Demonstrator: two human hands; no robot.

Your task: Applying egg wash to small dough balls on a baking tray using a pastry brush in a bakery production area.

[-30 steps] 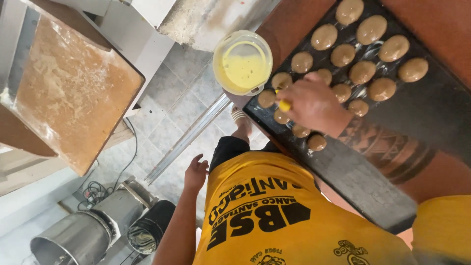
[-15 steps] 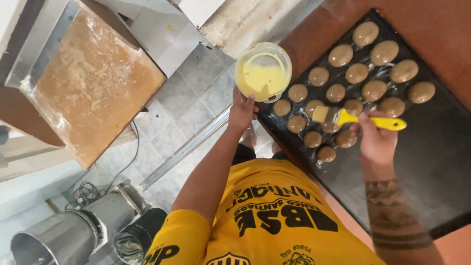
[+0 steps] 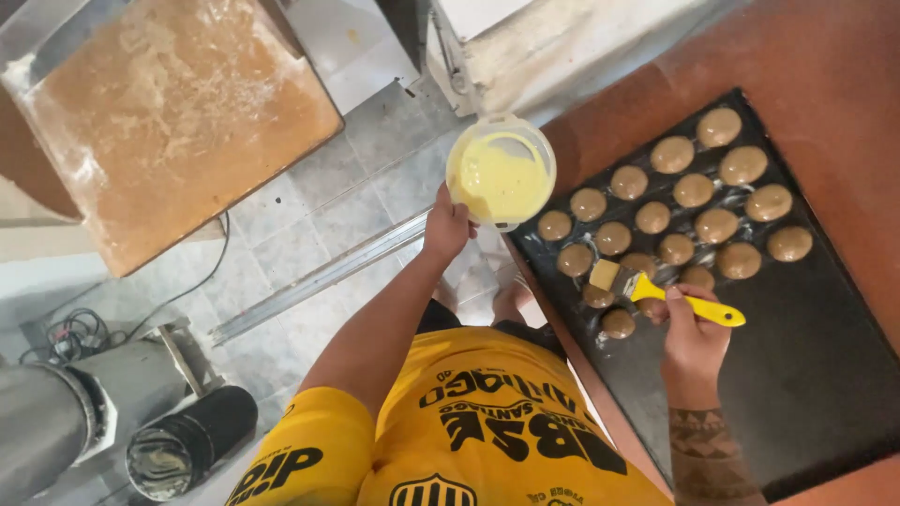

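Observation:
My left hand (image 3: 446, 228) grips the near edge of a clear plastic cup (image 3: 501, 171) holding pale yellow liquid, held up beside the tray's left edge. My right hand (image 3: 692, 339) holds a yellow-handled pastry brush (image 3: 656, 291). Its bristles rest among the nearest dough rounds on a black baking tray (image 3: 797, 375). Several brown dough rounds (image 3: 694, 190) lie in rows on the tray's far half. The tray lies on a reddish-brown counter (image 3: 825, 56).
A floured wooden board (image 3: 169, 112) stands at the upper left over a grey tiled floor (image 3: 309, 244). Metal cylinders (image 3: 47, 422) and cables (image 3: 66, 333) are at the lower left. A white ledge (image 3: 553, 37) lies beyond the cup.
My left hand rose from my side and took up the cup. My right hand drew back toward me and now holds the brush on the nearest dough rounds.

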